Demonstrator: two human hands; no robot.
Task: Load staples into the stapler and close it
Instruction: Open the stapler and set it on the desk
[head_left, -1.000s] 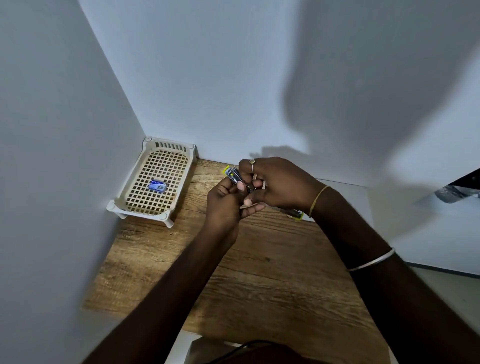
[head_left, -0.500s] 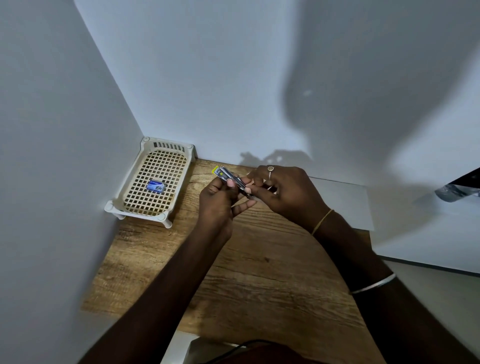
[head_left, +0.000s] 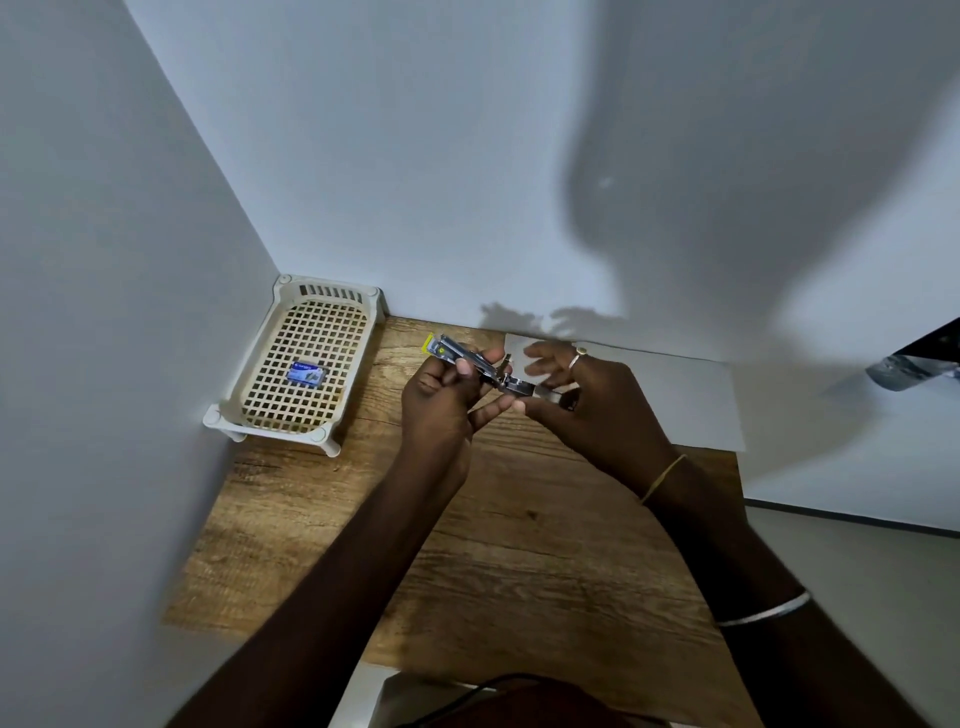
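Right grip (head_left: 587, 400) shifted right — left grip (head_left: 441, 400) holds one stapler (head_left: 475, 362).

Office-like nook; wooden desk (head_left: 519, 545), white partitions (head_left: 130, 260)

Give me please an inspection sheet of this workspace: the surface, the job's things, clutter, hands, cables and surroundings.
Surface: brown wood-grain tabletop, set in a corner.
Job's things: silver metal stapler with a yellow tip, held above the tabletop, apparently hinged open; small blue staple box lying in the cream plastic lattice tray.
Clutter: white paper sheet at the back right.
Hands: left hand grips the stapler's front; right hand pinches its rear part.
Cables: one dark cable at the near edge.
Surroundings: white walls left and behind; dark object at the right edge, unclear.
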